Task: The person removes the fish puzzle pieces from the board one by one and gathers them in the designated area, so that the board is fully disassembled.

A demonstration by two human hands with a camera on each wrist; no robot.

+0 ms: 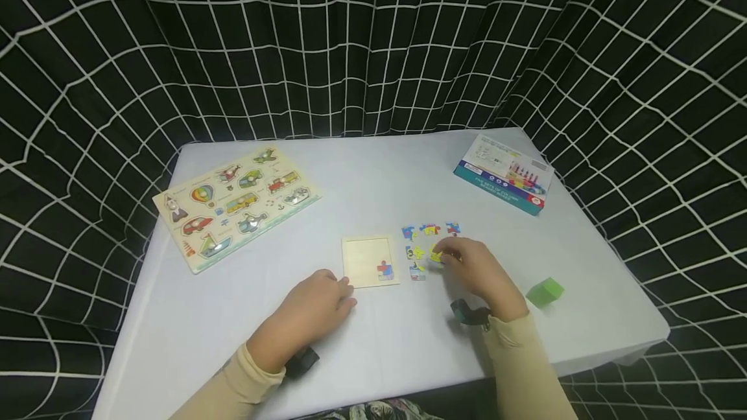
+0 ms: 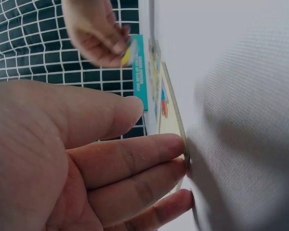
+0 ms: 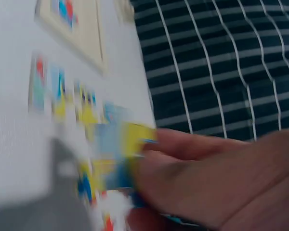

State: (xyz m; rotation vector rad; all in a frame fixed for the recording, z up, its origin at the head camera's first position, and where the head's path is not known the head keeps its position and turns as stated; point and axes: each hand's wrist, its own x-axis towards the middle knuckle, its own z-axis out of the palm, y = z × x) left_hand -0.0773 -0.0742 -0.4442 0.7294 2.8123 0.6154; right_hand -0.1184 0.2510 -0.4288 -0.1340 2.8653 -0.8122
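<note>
My right hand (image 1: 477,272) pinches a yellow and light-blue jigsaw piece (image 3: 135,137) between thumb and fingers, raised off the table. Beneath and beside it, several loose jigsaw pieces (image 1: 417,272) lie spread on the cloth, blurred in the right wrist view. A pale wooden puzzle tray (image 1: 364,253) lies flat to their left. One red and blue piece (image 1: 384,269) sits in its lower right corner. At the tray's near left corner, my left hand (image 1: 315,308) touches the edge with extended fingertips (image 2: 171,144); its thumb is held apart.
A wooden board with vehicle pictures (image 1: 239,203) lies at the back left of the white table (image 1: 362,180). A flat teal and white box (image 1: 504,174) is at the back right. To the right of my right forearm stands a green block (image 1: 545,292).
</note>
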